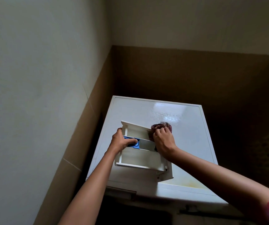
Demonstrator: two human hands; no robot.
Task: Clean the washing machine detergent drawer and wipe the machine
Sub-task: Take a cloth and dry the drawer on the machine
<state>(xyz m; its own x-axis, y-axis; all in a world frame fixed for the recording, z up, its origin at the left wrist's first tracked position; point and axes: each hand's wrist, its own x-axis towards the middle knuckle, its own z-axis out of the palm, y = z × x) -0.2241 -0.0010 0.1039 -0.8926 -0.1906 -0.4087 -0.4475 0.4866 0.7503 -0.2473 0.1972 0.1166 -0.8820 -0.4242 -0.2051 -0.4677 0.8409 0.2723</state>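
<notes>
Drawer-cleaning step in hand. Detergent drawer [140, 155] out of slot, lying on washing machine [189, 137] top. Left hand [122, 141] gripping drawer at blue insert [137, 143], steadying. Right hand [163, 140] clutching dark red cloth [161, 126] against far compartment wall. Next, likely: cloth through other compartments, then machine top.

A home laundry corner: white washing machine [155, 114] against tiled walls [85, 127].

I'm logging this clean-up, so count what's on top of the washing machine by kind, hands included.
drawer: 1
cloth: 1
hands: 2, left hand holding the drawer, right hand gripping the cloth
total: 4
</notes>
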